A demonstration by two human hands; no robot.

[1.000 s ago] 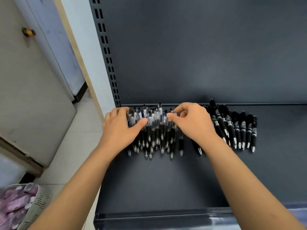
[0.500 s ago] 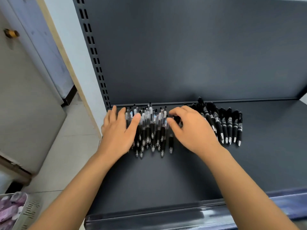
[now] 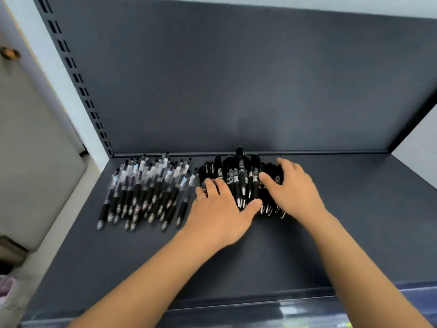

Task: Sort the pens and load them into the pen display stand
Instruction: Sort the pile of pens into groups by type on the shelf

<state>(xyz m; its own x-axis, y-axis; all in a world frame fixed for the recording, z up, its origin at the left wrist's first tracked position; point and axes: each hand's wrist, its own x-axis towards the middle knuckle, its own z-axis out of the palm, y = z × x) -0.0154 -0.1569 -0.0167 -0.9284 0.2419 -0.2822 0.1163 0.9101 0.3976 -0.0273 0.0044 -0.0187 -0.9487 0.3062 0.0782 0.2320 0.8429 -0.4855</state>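
Two piles of pens lie at the back of a dark grey shelf (image 3: 354, 221). The left pile holds several clear-barrelled pens (image 3: 146, 188) with black grips, tips toward me. The right pile is several all-black pens (image 3: 241, 178). My left hand (image 3: 222, 209) lies flat against the left side of the black pile, fingers straight, thumb stretched under the pen tips. My right hand (image 3: 293, 188) rests over the pile's right side with fingers spread and bent. Neither hand lifts a pen.
The shelf has a dark back panel (image 3: 236, 79) and a slotted upright (image 3: 78, 79) at the left. A clear strip (image 3: 283, 311) runs along the front edge. A door and floor lie to the left.
Both hands have left the clear-barrelled pile and moved right to the black pile, now flanking it. The camera has swung right as well.
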